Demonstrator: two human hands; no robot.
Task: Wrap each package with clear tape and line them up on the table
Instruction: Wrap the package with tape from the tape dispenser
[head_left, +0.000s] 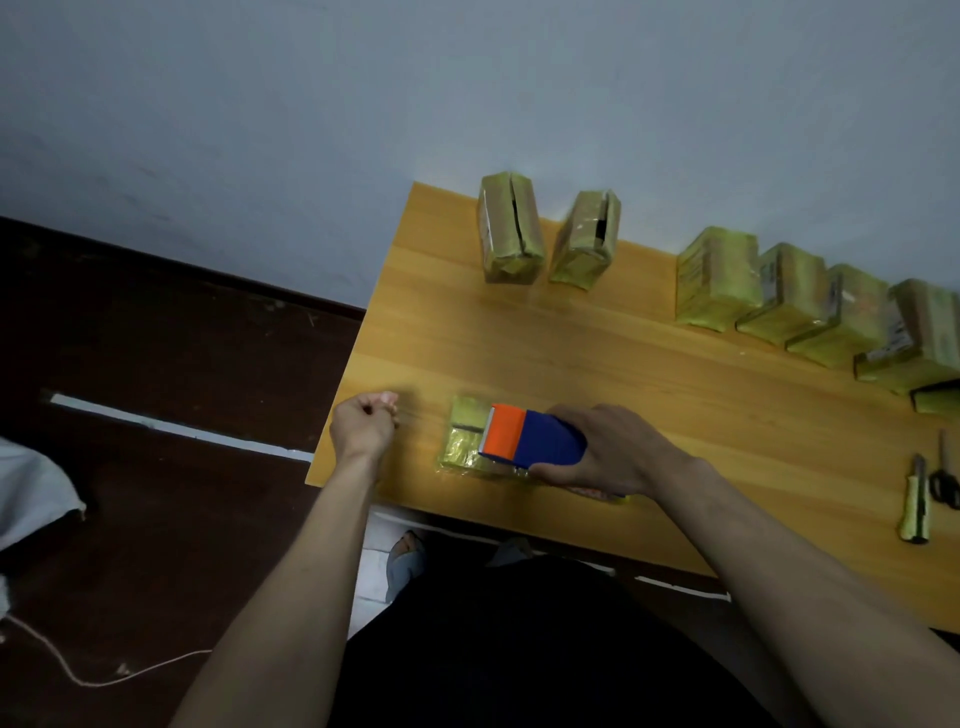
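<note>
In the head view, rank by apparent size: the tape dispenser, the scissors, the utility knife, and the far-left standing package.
1. Far-left standing package
2. Tape dispenser, though it sits nearer the camera, so the real order is unsure
3. Utility knife
4. Scissors, partly cut off at the frame edge

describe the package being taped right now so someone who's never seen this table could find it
Start at the wooden table and go to its near left corner. A flat yellowish package lies there under the orange-and-blue tape dispenser that the right hand grips. Unlike the other packages, which stand upright along the wall, it lies flat at the front edge, alone.
</note>
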